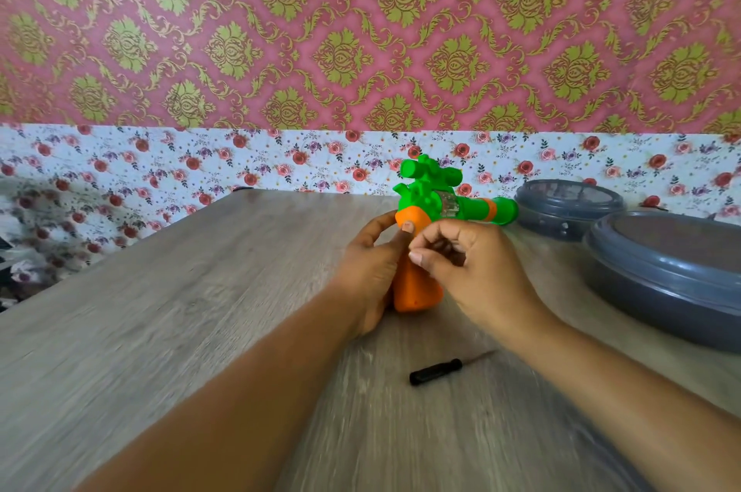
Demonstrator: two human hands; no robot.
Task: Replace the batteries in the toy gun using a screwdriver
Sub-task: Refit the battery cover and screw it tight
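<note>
A green toy gun (441,195) with an orange grip stands on the wooden table (200,311), barrel pointing right. My left hand (373,271) grips the orange handle from the left, thumb pressed on its upper part. My right hand (465,267) is at the handle's right side with fingers curled; I cannot tell what it pinches. A small black-handled screwdriver (439,369) lies on the table in front of the gun, between my forearms, touched by neither hand. No batteries are visible.
Two round grey lidded containers stand at the right: a large one (673,271) near the table's right edge and a smaller one (569,207) behind it. A floral wall strip and pink patterned wall run behind the table.
</note>
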